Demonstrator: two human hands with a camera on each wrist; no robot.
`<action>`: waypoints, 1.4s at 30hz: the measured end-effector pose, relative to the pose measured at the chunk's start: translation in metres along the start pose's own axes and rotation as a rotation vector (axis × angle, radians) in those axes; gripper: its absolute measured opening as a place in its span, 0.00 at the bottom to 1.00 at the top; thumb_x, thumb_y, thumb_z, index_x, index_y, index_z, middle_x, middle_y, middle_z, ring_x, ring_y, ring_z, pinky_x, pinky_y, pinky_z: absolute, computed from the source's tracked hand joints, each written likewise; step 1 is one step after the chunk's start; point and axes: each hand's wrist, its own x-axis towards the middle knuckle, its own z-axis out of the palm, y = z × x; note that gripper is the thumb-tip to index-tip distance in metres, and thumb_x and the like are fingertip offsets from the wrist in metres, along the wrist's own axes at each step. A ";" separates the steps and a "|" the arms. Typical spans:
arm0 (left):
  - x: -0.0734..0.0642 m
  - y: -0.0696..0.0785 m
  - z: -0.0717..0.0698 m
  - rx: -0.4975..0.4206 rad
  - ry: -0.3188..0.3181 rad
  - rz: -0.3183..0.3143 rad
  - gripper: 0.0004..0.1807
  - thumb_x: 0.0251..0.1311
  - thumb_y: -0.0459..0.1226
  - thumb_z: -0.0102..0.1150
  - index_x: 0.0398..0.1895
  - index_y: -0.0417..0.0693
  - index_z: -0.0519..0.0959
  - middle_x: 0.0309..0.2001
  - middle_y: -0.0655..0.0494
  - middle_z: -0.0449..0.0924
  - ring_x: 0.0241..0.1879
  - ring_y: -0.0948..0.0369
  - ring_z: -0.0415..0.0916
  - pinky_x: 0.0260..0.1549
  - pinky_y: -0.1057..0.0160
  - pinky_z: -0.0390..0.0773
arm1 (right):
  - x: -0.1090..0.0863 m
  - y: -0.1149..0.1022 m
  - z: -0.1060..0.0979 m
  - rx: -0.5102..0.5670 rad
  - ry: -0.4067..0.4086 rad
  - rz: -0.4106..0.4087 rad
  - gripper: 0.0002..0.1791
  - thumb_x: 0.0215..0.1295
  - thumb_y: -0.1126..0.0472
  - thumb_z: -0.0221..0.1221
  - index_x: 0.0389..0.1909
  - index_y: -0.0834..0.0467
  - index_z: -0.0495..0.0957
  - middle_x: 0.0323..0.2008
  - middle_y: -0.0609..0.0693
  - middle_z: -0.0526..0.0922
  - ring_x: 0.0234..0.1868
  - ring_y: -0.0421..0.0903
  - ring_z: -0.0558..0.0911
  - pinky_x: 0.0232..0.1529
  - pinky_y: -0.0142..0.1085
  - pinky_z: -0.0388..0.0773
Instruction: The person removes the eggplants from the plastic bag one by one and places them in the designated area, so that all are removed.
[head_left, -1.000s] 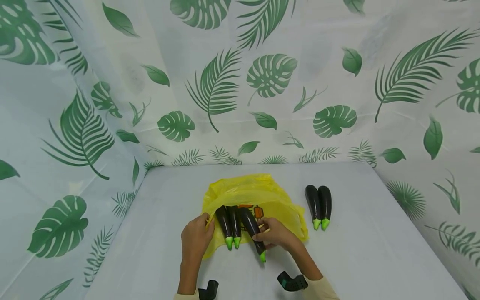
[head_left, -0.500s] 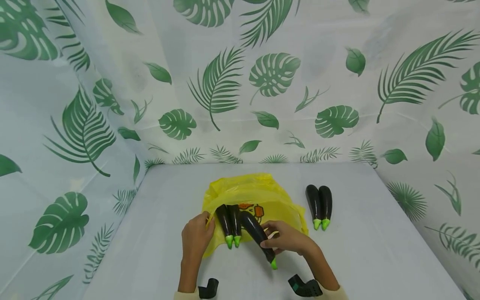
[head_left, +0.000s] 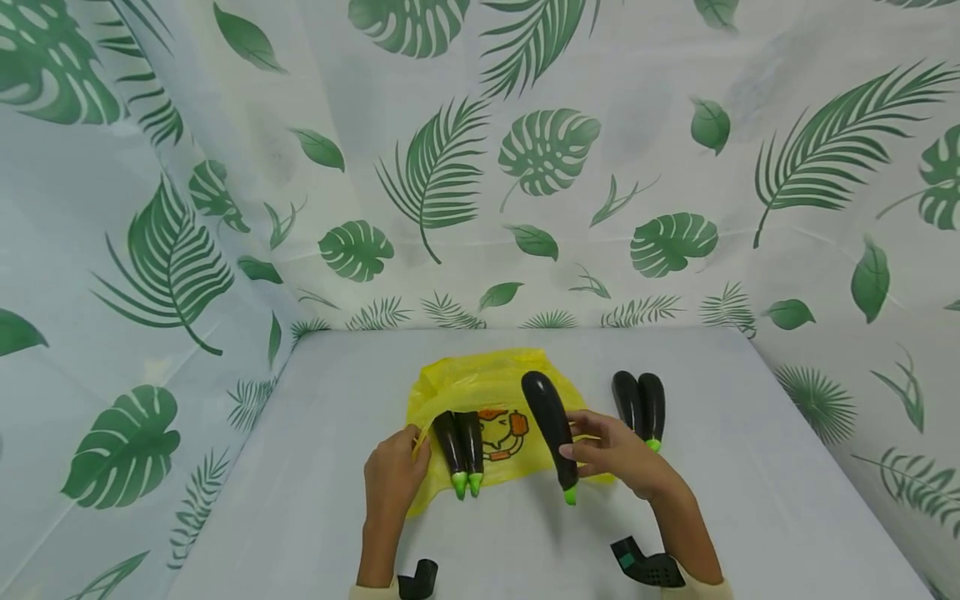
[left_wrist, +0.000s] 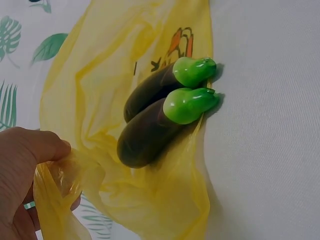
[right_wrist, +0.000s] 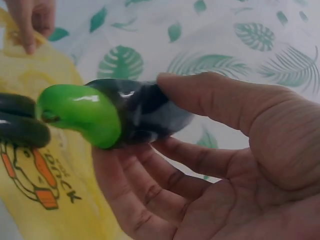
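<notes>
My right hand (head_left: 622, 454) holds a dark eggplant (head_left: 550, 425) between thumb and fingers, raised over the right part of a yellow plastic bag (head_left: 487, 375). Its green stem end points down toward me; in the right wrist view the green cap (right_wrist: 80, 114) faces the camera. My left hand (head_left: 393, 471) pinches the left edge of the bag's mouth and keeps it lifted. Two more eggplants (left_wrist: 150, 125) lie side by side in the mouth, green stems toward me, their far ends hidden under the bag's upper layer in the head view.
Right of the bag, another pair of eggplants (head_left: 652, 400) lies on the white table (head_left: 285, 500), partly behind my right hand. A leaf-printed sheet (head_left: 450, 167) hangs at the back and both sides. Each wrist wears a black camera mount (head_left: 647, 565).
My right hand has drawn the third eggplant out of the bag's mouth, then lifted it up and to the right. The left hand stays at the bag's edge.
</notes>
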 end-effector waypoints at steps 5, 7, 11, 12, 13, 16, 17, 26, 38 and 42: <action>0.001 0.001 -0.001 0.008 -0.006 -0.004 0.08 0.57 0.39 0.67 0.28 0.45 0.80 0.16 0.59 0.70 0.16 0.65 0.58 0.16 0.69 0.60 | -0.006 -0.001 -0.014 0.008 0.153 -0.002 0.37 0.65 0.57 0.62 0.71 0.64 0.58 0.60 0.67 0.69 0.51 0.50 0.82 0.46 0.43 0.82; 0.001 0.002 -0.001 0.007 -0.009 -0.005 0.08 0.57 0.39 0.67 0.28 0.44 0.80 0.16 0.59 0.70 0.16 0.65 0.58 0.16 0.69 0.60 | -0.009 -0.001 -0.020 -0.004 0.217 0.012 0.39 0.66 0.55 0.61 0.72 0.63 0.56 0.60 0.65 0.69 0.52 0.48 0.80 0.47 0.41 0.82; 0.000 0.002 -0.001 0.006 -0.012 -0.005 0.08 0.57 0.39 0.67 0.28 0.44 0.79 0.15 0.60 0.68 0.16 0.65 0.57 0.16 0.69 0.59 | -0.014 0.000 -0.030 -0.016 0.298 0.023 0.40 0.68 0.54 0.60 0.73 0.65 0.53 0.56 0.62 0.68 0.50 0.43 0.78 0.48 0.40 0.82; 0.000 0.001 -0.001 0.007 -0.009 -0.003 0.08 0.57 0.39 0.67 0.27 0.44 0.79 0.15 0.60 0.68 0.15 0.65 0.57 0.16 0.69 0.59 | -0.015 0.000 -0.032 -0.011 0.308 0.024 0.39 0.68 0.54 0.60 0.73 0.65 0.53 0.54 0.61 0.68 0.50 0.41 0.78 0.49 0.41 0.82; 0.000 0.001 0.000 0.008 -0.008 -0.002 0.08 0.57 0.39 0.67 0.27 0.45 0.79 0.15 0.60 0.68 0.15 0.65 0.57 0.16 0.69 0.59 | -0.015 0.001 -0.034 -0.007 0.315 0.024 0.39 0.68 0.54 0.59 0.72 0.65 0.54 0.52 0.60 0.68 0.49 0.40 0.78 0.49 0.41 0.82; -0.001 0.000 0.000 0.009 0.001 0.001 0.08 0.56 0.38 0.67 0.27 0.46 0.79 0.14 0.61 0.67 0.15 0.66 0.56 0.15 0.69 0.58 | -0.017 0.003 -0.039 0.003 0.330 0.022 0.38 0.69 0.54 0.58 0.72 0.66 0.54 0.51 0.58 0.69 0.47 0.36 0.79 0.49 0.43 0.82; -0.001 0.000 0.000 0.009 0.005 0.005 0.07 0.56 0.38 0.67 0.26 0.46 0.79 0.14 0.61 0.66 0.15 0.66 0.56 0.15 0.69 0.58 | -0.018 0.004 -0.041 0.003 0.335 0.024 0.38 0.70 0.54 0.58 0.72 0.67 0.53 0.51 0.58 0.69 0.47 0.35 0.79 0.49 0.43 0.81; -0.001 0.000 0.001 0.005 -0.004 0.001 0.08 0.57 0.38 0.66 0.25 0.47 0.78 0.14 0.62 0.65 0.15 0.66 0.55 0.15 0.68 0.58 | -0.022 0.012 -0.051 -0.007 0.383 0.101 0.42 0.71 0.53 0.56 0.74 0.69 0.46 0.64 0.66 0.62 0.53 0.42 0.77 0.50 0.43 0.81; -0.001 0.001 0.000 -0.002 -0.007 0.002 0.07 0.56 0.38 0.67 0.27 0.45 0.80 0.15 0.59 0.70 0.15 0.66 0.56 0.15 0.69 0.59 | -0.027 0.027 -0.067 -0.011 0.470 0.181 0.44 0.70 0.49 0.56 0.75 0.67 0.45 0.68 0.69 0.58 0.52 0.40 0.76 0.53 0.45 0.79; 0.000 0.001 -0.001 -0.006 -0.013 0.000 0.07 0.56 0.38 0.67 0.28 0.45 0.80 0.15 0.59 0.71 0.14 0.66 0.56 0.14 0.69 0.59 | -0.029 0.032 -0.072 0.014 0.480 0.195 0.44 0.70 0.48 0.55 0.75 0.66 0.45 0.69 0.68 0.58 0.47 0.34 0.76 0.55 0.47 0.77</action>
